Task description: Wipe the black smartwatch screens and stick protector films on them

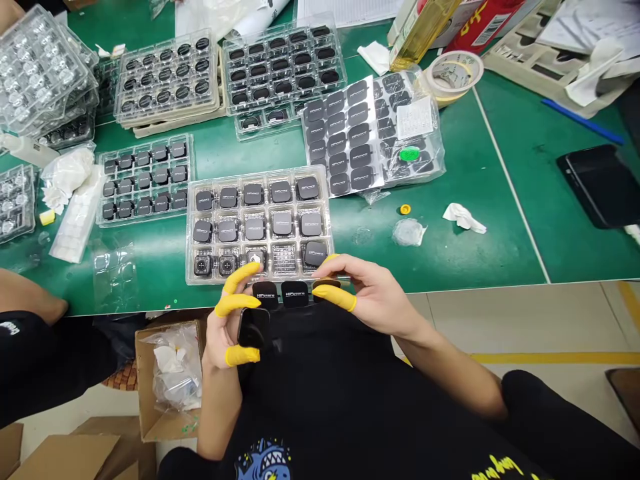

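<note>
My left hand [220, 333], with yellow finger cots, grips a dark square smartwatch body [254, 328] between its fingertips. In my right hand [377, 297], also wearing finger cots, the thumb and index finger pinch the right end of a strip of black HiFuture labels [295, 294]. The strip's left end lies close to my left fingers; whether they touch it I cannot tell. Just beyond my hands is a clear plastic tray [193, 257] of square watch bodies, most topped by black labels. In its front row, two watch bodies [228, 265] show round sensor backs, and one compartment [284, 259] holds no watch.
Behind stand more trays of round black parts [285, 63], label sheets [337, 137] and tape rolls [454, 72]. A smaller tray [145, 177] lies left, a phone [600, 187] right. A cardboard box [150, 427] sits below the table edge, near another person's arm [30, 293].
</note>
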`<move>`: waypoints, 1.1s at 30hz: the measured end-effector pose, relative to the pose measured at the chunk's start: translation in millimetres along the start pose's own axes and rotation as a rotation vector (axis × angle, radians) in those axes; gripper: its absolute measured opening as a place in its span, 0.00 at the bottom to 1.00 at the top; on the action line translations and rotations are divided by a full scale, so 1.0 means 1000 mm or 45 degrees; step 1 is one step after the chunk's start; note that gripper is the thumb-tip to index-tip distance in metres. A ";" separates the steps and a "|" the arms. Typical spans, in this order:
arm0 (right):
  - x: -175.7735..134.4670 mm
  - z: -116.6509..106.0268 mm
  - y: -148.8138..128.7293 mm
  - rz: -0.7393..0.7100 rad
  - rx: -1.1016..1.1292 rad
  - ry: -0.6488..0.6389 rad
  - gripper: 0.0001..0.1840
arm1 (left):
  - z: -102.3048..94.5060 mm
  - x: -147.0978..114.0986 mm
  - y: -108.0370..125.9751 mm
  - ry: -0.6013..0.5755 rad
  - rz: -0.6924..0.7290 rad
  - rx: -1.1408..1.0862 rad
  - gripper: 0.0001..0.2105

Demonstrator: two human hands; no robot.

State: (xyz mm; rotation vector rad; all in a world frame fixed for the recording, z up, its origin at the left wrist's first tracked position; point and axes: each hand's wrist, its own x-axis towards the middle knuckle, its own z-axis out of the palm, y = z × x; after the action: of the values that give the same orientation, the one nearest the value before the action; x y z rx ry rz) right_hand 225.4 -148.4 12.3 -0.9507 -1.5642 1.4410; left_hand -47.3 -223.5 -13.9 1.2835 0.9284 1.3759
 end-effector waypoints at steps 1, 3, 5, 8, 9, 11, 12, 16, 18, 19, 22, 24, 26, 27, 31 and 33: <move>0.001 0.001 -0.001 0.005 0.014 0.007 0.14 | -0.001 0.003 0.002 -0.017 0.005 0.022 0.29; 0.002 0.003 -0.001 0.007 0.040 0.013 0.14 | -0.001 0.009 0.004 -0.081 -0.020 0.024 0.29; 0.003 0.006 0.000 0.022 0.071 0.032 0.14 | 0.000 0.013 0.003 -0.179 -0.053 0.014 0.30; 0.004 0.011 0.003 0.071 0.133 0.082 0.19 | 0.004 0.013 -0.002 -0.243 -0.044 0.003 0.31; 0.003 0.012 0.005 0.091 0.151 0.093 0.21 | 0.006 0.012 -0.004 -0.236 -0.045 0.013 0.31; 0.002 0.012 0.006 0.125 0.163 0.101 0.23 | 0.008 0.008 -0.006 -0.182 -0.068 0.047 0.31; 0.001 0.012 0.007 0.132 0.152 0.104 0.24 | 0.010 0.006 -0.007 -0.137 -0.095 0.066 0.31; -0.005 0.010 0.009 0.089 0.134 0.049 0.36 | 0.012 -0.002 -0.005 0.070 -0.178 0.020 0.30; -0.007 0.009 0.010 0.093 0.151 0.002 0.38 | 0.011 -0.003 -0.004 0.103 -0.205 -0.021 0.30; -0.007 0.008 0.011 0.105 0.152 -0.013 0.37 | 0.011 -0.003 -0.003 0.104 -0.220 -0.030 0.30; -0.009 0.008 0.010 0.135 0.155 -0.022 0.35 | 0.010 -0.002 -0.001 0.123 -0.233 -0.018 0.30; -0.009 0.009 0.009 0.129 0.175 -0.028 0.39 | 0.011 -0.001 0.001 0.158 -0.203 0.019 0.30; -0.010 0.011 0.007 0.133 0.178 -0.015 0.39 | 0.012 0.001 0.003 0.176 -0.161 0.067 0.29; -0.010 0.013 0.007 0.142 0.171 0.001 0.36 | 0.012 0.001 0.005 0.179 -0.144 0.087 0.28; -0.010 0.018 0.011 0.174 0.188 0.059 0.26 | 0.013 0.002 0.007 0.186 -0.140 0.100 0.28; -0.009 0.018 0.014 0.178 0.217 0.072 0.25 | 0.012 0.001 0.007 0.188 -0.160 0.099 0.29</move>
State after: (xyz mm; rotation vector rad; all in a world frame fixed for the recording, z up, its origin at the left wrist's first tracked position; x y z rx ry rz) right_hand 212.6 -163.4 -2.8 -1.0058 -1.3330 1.6023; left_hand -36.2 -225.1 -5.5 1.1720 1.1543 1.3604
